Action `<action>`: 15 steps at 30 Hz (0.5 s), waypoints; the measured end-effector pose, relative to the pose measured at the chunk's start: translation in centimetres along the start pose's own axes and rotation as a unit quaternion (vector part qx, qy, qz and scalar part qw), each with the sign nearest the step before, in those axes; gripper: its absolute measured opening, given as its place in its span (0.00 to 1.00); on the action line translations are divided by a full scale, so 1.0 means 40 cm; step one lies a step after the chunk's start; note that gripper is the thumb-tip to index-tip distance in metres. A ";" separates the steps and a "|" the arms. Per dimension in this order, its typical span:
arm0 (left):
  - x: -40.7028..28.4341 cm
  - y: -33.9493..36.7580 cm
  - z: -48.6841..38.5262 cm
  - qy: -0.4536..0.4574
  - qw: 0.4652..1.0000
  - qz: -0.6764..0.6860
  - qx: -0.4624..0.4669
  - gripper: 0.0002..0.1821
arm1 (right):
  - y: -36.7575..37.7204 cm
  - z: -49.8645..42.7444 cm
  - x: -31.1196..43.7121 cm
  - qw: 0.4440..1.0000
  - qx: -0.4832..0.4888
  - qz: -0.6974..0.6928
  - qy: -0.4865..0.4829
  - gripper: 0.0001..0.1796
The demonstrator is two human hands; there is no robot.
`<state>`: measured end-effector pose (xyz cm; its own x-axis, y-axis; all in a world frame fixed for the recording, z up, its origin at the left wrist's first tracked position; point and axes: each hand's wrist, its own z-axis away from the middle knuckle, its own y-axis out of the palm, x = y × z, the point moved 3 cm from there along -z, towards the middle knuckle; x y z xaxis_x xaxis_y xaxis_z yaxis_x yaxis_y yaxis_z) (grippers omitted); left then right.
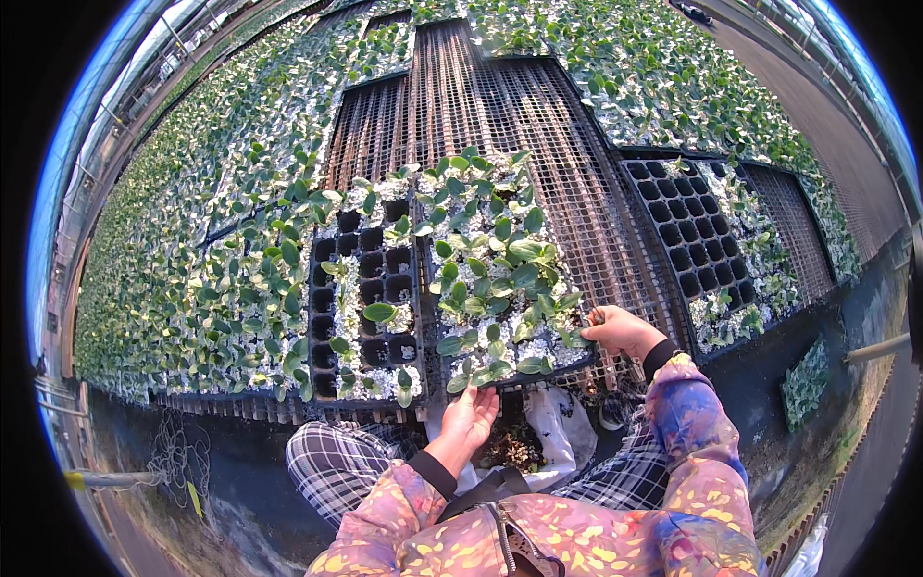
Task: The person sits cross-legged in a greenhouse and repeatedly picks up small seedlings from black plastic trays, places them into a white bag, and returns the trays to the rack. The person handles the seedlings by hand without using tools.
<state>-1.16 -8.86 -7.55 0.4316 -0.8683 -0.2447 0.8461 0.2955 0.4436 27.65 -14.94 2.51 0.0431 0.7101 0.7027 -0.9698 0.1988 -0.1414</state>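
Note:
In front of me a black plastic cell tray of seedlings (497, 274) holds broad green leaves over white granular medium. At its near edge, my left hand (470, 415) is palm up, fingertips touching the rim or a leaf there. My right hand (621, 332) is at the tray's near right corner, thumb and forefinger pinched together at the edge; whether a small stem is between them is unclear. Directly left stands a partly emptied cell tray (368, 288) with dark open cells, white medium and a few seedlings.
Dense seedling trays (216, 288) spread left. Bare mesh benching (490, 108) runs behind the tray. Another tray with many empty cells (692, 231) lies at right. Between my knees is a white sack (559, 425) with plant debris. A seedling tray (806, 386) lies lower right; tangled string (177, 461) hangs left.

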 end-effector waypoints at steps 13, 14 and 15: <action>-0.098 0.344 -0.179 0.021 0.982 -0.102 0.158 0.10 | -0.163 -0.117 -0.072 0.968 -0.152 -0.194 0.037 0.14; -0.115 0.356 -0.178 0.032 0.971 -0.156 0.179 0.13 | -0.158 -0.126 -0.094 0.971 -0.150 -0.178 0.057 0.16; -0.133 0.370 -0.163 0.006 0.948 -0.207 0.241 0.22 | -0.156 -0.126 -0.117 0.972 -0.151 -0.164 0.075 0.18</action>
<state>11.10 2.74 -5.32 0.0995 -0.8645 -0.4926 0.7042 -0.2886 0.6488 34.72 -16.09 -3.39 0.3940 0.6618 0.6378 -0.7844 0.6038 -0.1419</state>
